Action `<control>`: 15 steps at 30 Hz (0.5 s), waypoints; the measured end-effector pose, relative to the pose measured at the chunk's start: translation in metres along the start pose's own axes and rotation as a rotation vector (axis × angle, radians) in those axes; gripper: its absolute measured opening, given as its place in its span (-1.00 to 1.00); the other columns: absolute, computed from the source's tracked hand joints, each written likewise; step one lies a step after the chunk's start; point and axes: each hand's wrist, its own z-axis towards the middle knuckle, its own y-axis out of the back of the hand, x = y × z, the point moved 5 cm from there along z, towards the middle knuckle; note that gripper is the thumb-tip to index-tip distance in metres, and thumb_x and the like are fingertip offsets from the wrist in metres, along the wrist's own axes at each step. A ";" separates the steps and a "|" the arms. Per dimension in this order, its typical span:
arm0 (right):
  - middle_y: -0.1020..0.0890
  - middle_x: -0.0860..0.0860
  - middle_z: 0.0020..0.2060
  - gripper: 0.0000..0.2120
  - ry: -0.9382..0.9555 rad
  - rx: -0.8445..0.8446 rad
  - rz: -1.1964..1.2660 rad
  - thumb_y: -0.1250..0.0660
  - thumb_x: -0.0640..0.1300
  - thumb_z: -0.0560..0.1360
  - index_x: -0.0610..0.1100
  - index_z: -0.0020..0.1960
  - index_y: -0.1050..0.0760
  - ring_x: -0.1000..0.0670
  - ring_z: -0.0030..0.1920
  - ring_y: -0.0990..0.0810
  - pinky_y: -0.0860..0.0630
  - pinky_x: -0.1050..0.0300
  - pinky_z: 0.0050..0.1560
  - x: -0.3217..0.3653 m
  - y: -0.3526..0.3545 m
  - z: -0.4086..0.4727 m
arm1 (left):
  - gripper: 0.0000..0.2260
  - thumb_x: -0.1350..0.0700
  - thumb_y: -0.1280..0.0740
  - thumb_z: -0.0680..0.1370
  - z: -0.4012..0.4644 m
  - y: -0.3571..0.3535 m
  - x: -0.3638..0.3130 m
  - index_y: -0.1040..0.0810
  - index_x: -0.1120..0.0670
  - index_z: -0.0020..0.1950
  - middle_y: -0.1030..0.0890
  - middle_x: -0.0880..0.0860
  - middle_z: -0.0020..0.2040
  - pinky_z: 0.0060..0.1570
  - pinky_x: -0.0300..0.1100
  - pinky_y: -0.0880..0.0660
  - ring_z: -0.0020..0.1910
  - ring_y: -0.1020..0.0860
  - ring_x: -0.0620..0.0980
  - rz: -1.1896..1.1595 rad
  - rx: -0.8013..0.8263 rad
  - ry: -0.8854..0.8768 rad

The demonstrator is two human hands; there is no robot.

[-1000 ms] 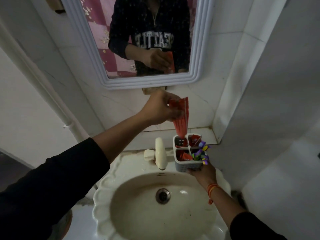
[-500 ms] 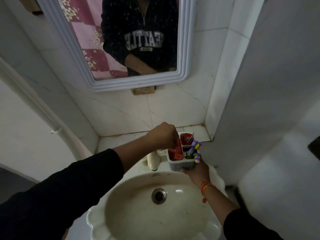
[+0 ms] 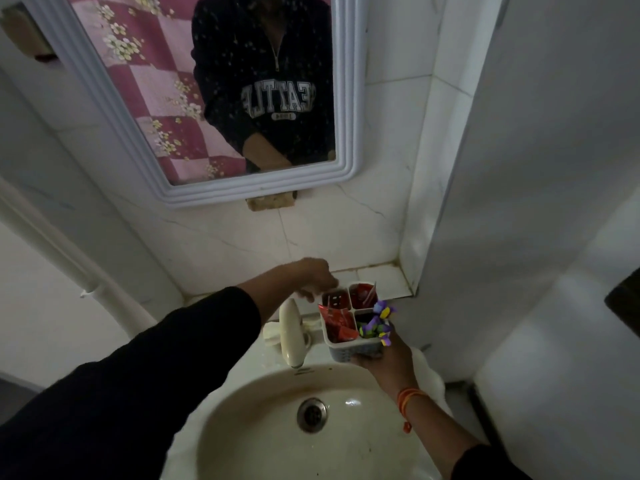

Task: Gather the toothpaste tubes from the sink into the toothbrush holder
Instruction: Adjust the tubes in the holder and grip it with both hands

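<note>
Basin [image 3: 263,441] inspected: we find no tubes left, red toothpaste tubes [image 3: 338,325] lodged in the toothbrush holder [image 3: 353,349], right hand [image 3: 388,363] gripping its base, left hand [image 3: 317,277] loosely curled, empty, beside its rim.

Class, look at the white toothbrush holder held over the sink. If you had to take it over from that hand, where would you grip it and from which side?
Probably grip the toothbrush holder around its slotted lower wall, coming from the left, the tap side. The right hand already cups its near right base, and tubes and purple brush tips crowd the open top.
</note>
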 end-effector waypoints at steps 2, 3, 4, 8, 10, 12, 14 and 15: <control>-0.63 0.28 -0.05 -0.38 -0.033 -0.006 0.020 -0.65 -0.23 0.17 0.07 0.14 -0.52 0.17 0.05 -0.62 -0.52 0.43 0.03 -0.005 -0.001 0.003 | -0.67 -0.06 -0.29 0.63 0.007 -0.014 -0.004 -0.57 0.22 -0.01 -0.63 0.12 -0.21 -0.18 -0.07 -0.66 -0.31 -0.65 0.08 -0.014 0.054 0.025; -0.65 0.27 -0.07 -0.40 -0.054 -0.026 0.036 -0.64 -0.25 0.17 0.10 0.11 -0.53 0.17 0.04 -0.64 -0.57 0.31 0.06 -0.009 -0.001 0.004 | -0.68 -0.05 -0.32 0.62 0.009 -0.014 -0.007 -0.55 0.22 -0.05 -0.63 0.13 -0.24 -0.27 -0.10 -0.67 -0.37 -0.64 0.07 -0.029 0.038 0.032; -0.66 0.24 -0.08 -0.43 -0.074 -0.041 0.048 -0.64 -0.24 0.18 0.12 0.08 -0.53 0.15 0.04 -0.64 -0.61 0.17 0.08 -0.012 -0.001 0.005 | -0.68 -0.05 -0.35 0.61 0.012 -0.013 -0.009 -0.54 0.23 -0.08 -0.62 0.13 -0.27 -0.32 -0.10 -0.67 -0.42 -0.64 0.06 -0.037 0.019 0.034; -0.70 0.14 -0.01 -0.42 -0.069 -0.107 0.036 -0.62 -0.16 0.20 0.05 0.16 -0.54 0.08 0.04 -0.66 -0.61 0.07 0.07 -0.009 0.015 0.022 | -0.63 -0.11 -0.42 0.54 0.024 0.003 -0.019 -0.59 0.23 -0.09 -0.64 0.11 -0.34 -0.28 -0.12 -0.68 -0.45 -0.65 0.03 -0.147 -0.042 0.023; -0.69 0.09 -0.06 -0.43 -0.071 -0.143 0.011 -0.62 -0.22 0.19 -0.03 0.15 -0.56 0.04 -0.02 -0.66 -0.56 0.19 -0.01 0.002 0.030 0.041 | -0.63 -0.14 -0.44 0.50 0.030 0.013 -0.025 -0.62 0.19 -0.15 -0.64 0.10 -0.38 -0.39 -0.20 -0.60 -0.48 -0.62 -0.01 -0.277 -0.104 0.018; -0.69 0.03 -0.07 -0.44 -0.095 -0.166 0.018 -0.62 -0.26 0.18 -0.11 0.15 -0.58 -0.01 -0.01 -0.65 -0.52 0.20 -0.04 0.008 0.042 0.060 | -0.65 -0.13 -0.40 0.52 0.037 0.019 -0.033 -0.61 0.17 -0.16 -0.61 0.10 -0.39 -0.35 -0.19 -0.56 -0.48 -0.58 0.00 -0.435 -0.156 0.023; -0.68 0.00 -0.04 -0.41 -0.138 -0.172 0.009 -0.61 -0.28 0.18 -0.15 0.19 -0.57 -0.02 0.02 -0.63 -0.50 0.17 0.00 0.010 0.049 0.075 | -0.68 -0.09 -0.32 0.57 0.046 0.017 -0.038 -0.59 0.18 -0.07 -0.58 0.11 -0.37 -0.22 -0.09 -0.61 -0.45 -0.55 0.03 -0.599 -0.177 0.024; -0.68 -0.03 -0.02 -0.40 -0.151 -0.173 -0.002 -0.61 -0.28 0.19 -0.15 0.20 -0.56 -0.02 0.03 -0.63 -0.49 0.16 0.01 0.008 0.052 0.080 | -0.68 -0.10 -0.30 0.58 0.049 0.013 -0.040 -0.58 0.17 -0.02 -0.57 0.12 -0.35 -0.15 -0.02 -0.63 -0.43 -0.55 0.04 -0.663 -0.170 0.031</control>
